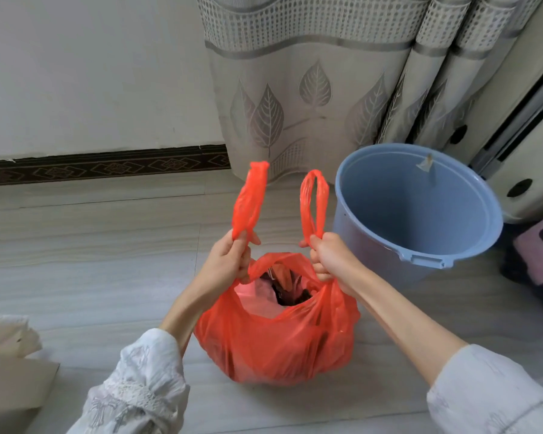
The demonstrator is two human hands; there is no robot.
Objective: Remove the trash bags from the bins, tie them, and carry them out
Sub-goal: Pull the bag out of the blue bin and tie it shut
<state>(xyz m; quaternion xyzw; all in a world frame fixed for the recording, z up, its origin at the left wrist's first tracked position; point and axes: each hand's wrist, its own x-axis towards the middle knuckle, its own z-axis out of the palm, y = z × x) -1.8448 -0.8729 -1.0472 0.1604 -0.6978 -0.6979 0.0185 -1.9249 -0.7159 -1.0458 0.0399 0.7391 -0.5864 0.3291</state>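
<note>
A full red plastic trash bag sits on the tiled floor in front of me, its mouth open and trash showing inside. My left hand grips the bag's left handle, whose loop sticks up above my fist. My right hand grips the right handle in the same way, its loop also standing upright. The two handles are held apart, untied. A blue plastic bin stands just right of the bag, with nothing inside it.
A grey leaf-patterned curtain hangs behind the bag and bin. A white wall with a dark skirting board runs along the left. A cardboard box lies at the lower left. A pink and dark object sits at the right edge.
</note>
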